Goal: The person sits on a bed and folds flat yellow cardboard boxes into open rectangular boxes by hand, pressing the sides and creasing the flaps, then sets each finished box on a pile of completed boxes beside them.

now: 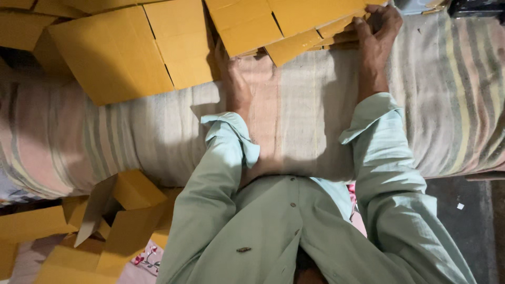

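A stack of flat yellow cardboard sheets [273, 23] lies at the far side of a striped cloth-covered surface [158, 137]. My left hand [231, 73] reaches under the near edge of this stack, its fingers hidden beneath the cardboard. My right hand [376, 31] grips the stack's right edge, fingers curled over several layered sheets. Both arms wear pale green sleeves rolled at the wrist.
Another large yellow cardboard blank [126, 50] lies to the left on the cloth. Folded yellow boxes [121, 210] pile on the floor at lower left. Dark floor [468, 221] shows at lower right. Dark objects [473, 6] sit at the top right corner.
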